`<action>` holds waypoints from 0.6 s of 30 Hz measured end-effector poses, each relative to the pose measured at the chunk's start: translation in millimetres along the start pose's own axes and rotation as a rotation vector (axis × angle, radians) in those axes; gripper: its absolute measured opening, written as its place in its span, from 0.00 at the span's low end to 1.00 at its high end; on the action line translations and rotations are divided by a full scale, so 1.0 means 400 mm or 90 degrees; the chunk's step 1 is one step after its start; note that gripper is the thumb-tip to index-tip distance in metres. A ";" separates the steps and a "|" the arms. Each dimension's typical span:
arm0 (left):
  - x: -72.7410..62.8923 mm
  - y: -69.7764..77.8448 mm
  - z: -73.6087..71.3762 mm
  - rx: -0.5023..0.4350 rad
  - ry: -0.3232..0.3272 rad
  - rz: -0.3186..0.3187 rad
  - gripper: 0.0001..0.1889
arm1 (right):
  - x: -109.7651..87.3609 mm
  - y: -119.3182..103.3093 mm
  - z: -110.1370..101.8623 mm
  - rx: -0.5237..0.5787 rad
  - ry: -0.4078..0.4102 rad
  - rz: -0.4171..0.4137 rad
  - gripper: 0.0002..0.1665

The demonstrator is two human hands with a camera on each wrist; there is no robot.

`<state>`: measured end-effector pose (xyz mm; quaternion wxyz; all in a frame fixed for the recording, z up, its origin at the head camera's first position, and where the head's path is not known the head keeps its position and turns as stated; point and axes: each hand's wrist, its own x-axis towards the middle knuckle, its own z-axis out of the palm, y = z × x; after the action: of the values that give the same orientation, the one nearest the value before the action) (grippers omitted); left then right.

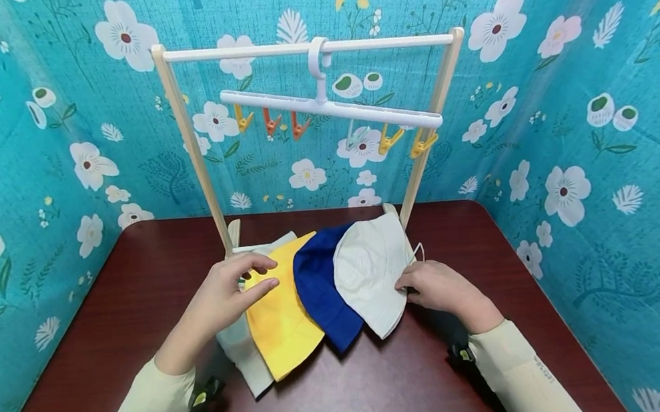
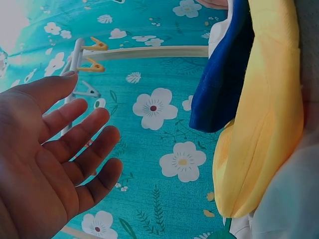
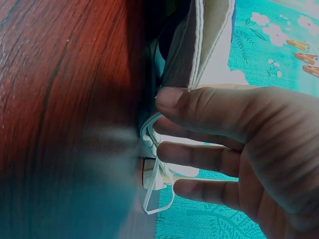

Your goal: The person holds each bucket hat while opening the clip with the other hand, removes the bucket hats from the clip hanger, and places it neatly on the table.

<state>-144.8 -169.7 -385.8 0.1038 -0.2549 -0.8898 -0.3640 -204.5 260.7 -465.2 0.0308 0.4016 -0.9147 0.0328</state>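
Observation:
Three bucket hats overlap in a row on the table: a yellow hat [image 1: 284,318], a navy blue hat [image 1: 326,287] and a white hat [image 1: 370,272]. Under the yellow one lies a pale grey-white cloth item [image 1: 246,362], mostly covered. My right hand [image 1: 438,286] pinches the right edge of the white hat's brim between thumb and fingers; a thin white cord loop [image 3: 159,199] hangs close by in the right wrist view. Over the yellow hat's left side, my left hand [image 1: 227,294] hovers with fingers spread and relaxed, holding nothing [image 2: 60,154].
Behind the hats stands a wooden frame [image 1: 193,140] with a white top rail [image 1: 241,52]. From it hangs a white hanger bar [image 1: 332,108] carrying several coloured clips, among them an orange clip [image 1: 299,126]. Flowered teal curtains [image 1: 614,156] enclose the dark red table [image 1: 135,307].

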 end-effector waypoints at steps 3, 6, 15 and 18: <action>0.002 -0.002 -0.002 0.000 0.004 0.005 0.13 | 0.002 0.004 0.002 0.000 0.000 0.000 0.14; 0.003 -0.005 -0.002 -0.002 0.003 0.006 0.13 | 0.003 0.007 0.003 0.003 -0.001 -0.001 0.14; 0.003 -0.008 0.003 -0.006 -0.008 0.001 0.13 | -0.001 0.003 0.000 0.011 -0.010 0.000 0.15; 0.004 -0.008 0.002 -0.003 -0.010 0.002 0.13 | -0.004 0.001 -0.002 0.013 -0.009 0.003 0.15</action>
<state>-147.7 -170.5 -387.5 0.0970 -0.2593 -0.8893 -0.3639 -203.8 262.3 -464.5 0.0202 0.3997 -0.9156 0.0394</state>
